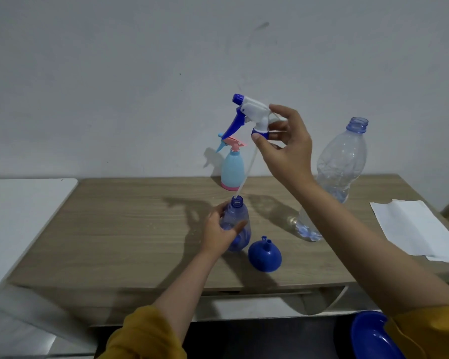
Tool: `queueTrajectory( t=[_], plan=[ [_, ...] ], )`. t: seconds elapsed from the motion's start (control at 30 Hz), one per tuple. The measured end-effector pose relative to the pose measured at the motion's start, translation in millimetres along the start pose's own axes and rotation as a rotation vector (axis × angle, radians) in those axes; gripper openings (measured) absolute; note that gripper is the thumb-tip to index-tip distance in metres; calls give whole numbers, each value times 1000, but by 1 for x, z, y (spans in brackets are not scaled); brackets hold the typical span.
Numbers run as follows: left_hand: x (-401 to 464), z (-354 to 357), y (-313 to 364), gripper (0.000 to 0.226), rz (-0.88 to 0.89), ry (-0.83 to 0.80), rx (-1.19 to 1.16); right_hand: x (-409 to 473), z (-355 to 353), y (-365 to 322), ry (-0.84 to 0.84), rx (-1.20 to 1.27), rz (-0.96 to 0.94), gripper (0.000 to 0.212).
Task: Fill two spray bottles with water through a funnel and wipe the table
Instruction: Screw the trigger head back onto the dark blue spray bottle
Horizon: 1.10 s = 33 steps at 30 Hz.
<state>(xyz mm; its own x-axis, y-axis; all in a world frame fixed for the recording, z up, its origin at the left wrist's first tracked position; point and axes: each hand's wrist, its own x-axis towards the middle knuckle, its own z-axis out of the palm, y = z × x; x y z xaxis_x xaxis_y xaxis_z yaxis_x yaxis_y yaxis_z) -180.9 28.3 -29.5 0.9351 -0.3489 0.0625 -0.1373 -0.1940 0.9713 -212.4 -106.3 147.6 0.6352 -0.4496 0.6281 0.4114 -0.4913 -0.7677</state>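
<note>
My left hand (219, 233) grips a clear blue spray bottle (236, 216) that stands uncapped on the wooden table (130, 229). My right hand (287, 143) pinches a white and blue trigger sprayer head (249, 114) high above it. The head's thin white dip tube (245, 174) hangs down, its tip at the bottle's open mouth. A blue funnel (265, 255) lies wide end down just right of the bottle. A light blue spray bottle with a pink trigger (232, 169) stands capped at the back by the wall.
A large clear plastic water bottle (341, 161) stands uncapped at the right, partly behind my right forearm. White paper sheets (415, 226) lie at the table's right edge. A white surface (21, 213) adjoins the table at left. A blue basin (368, 335) sits low right.
</note>
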Motion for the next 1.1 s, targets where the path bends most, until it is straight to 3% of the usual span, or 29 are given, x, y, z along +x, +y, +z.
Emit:
queueTrajectory(
  t=[0.23,0.53,0.83,1.0,1.1],
  plan=[
    [2,1,-2,59,-8,-8,-28,-13,4,4,-67,-15,-30,44],
    [3,2,-8,60,73,46,10,-67,18,61,-325,-158,116,41],
    [2,2,-7,56,98,54,1,-88,23,79,-270,-88,258,44],
    [-1,3,-6,49,75,90,5,-90,28,84,-193,27,419,61],
    [-1,4,-7,50,74,96,1,-89,28,85,-234,6,480,53]
  ],
)
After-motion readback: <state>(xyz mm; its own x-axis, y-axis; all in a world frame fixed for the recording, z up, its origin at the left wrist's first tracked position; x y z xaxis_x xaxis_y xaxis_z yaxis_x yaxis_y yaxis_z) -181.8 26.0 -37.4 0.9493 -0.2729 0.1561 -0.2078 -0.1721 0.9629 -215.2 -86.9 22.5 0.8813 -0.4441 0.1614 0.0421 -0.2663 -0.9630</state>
